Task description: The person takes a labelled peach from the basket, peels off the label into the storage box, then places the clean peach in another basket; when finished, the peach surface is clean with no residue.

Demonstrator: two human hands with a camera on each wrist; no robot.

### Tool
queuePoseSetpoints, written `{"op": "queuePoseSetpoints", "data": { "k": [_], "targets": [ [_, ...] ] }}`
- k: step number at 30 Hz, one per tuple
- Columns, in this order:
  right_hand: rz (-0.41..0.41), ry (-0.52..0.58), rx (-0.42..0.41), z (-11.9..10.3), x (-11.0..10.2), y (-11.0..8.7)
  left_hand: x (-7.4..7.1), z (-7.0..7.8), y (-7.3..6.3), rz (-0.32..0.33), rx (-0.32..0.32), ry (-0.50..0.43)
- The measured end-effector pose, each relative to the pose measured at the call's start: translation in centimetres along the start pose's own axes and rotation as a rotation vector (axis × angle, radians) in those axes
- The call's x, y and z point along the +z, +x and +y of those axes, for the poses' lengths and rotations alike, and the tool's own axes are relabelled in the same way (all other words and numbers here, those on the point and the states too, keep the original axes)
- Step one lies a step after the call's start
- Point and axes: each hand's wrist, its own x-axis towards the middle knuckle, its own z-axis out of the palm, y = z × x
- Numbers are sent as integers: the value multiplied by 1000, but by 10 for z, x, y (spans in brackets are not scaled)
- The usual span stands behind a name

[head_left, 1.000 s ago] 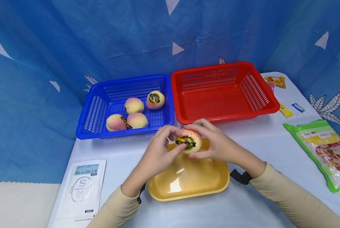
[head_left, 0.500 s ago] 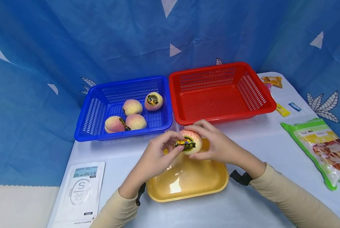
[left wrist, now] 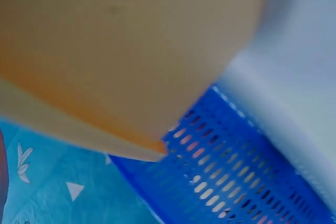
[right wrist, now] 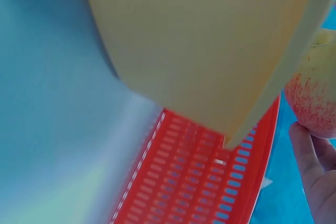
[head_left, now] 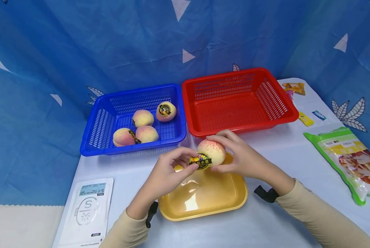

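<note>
White table [head_left: 126, 179] out in front, blue curtain [head_left: 126, 41] hanging behind it and down both sides, patterned with pale triangles and leaves. On the far left, the blue basket [head_left: 99, 124] with four peaches [head_left: 146, 134] inside; right alongside it, the red basket [head_left: 231, 110]. Near middle, we've got the glossy yellow tray [head_left: 209, 193]. Over on the near left lies a white pouch [head_left: 87, 210], flat on the table; across on the right, a green-edged bag [head_left: 352, 162], and beyond it small wrappers [head_left: 306, 119] at the far right corner.

Now to the hands! The right hand [head_left: 242, 156] has a firm hold on the peach [head_left: 213, 151], fingers over the top, thumb underneath, and the right wrist view catches fingertips against its red-speckled skin. The left hand [head_left: 169, 172] comes in from the left, pinching the black-and-gold label [head_left: 200, 161] between thumb and fingers. And there's the peach, between the two hands, over the tray's far side, with the label at its left edge; whether any of it sticks to the skin, I can't tell.
</note>
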Motion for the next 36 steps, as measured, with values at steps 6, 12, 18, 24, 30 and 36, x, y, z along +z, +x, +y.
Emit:
{"op": "queuePoseSetpoints", "data": {
  "k": [6, 12, 18, 24, 30, 36],
  "targets": [
    [56, -24, 40, 10, -8, -8, 1, -13, -1, -192, -146, 73],
    [94, -17, 49, 17, -14, -14, 10, -28, 1, -343, -176, 164],
    [106, -24, 63, 20, -17, -17, 21, -38, 4, -419, -160, 189],
    [128, -25, 77, 22, -19, -19, 34, -44, 5, -492, -117, 268],
    [142, -27, 78, 24, -20, -20, 43, -46, 6, -524, -13, 477],
    [148, -21, 108, 25, -23, -24, 41, -40, 5, -486, 42, 608]
  ]
}}
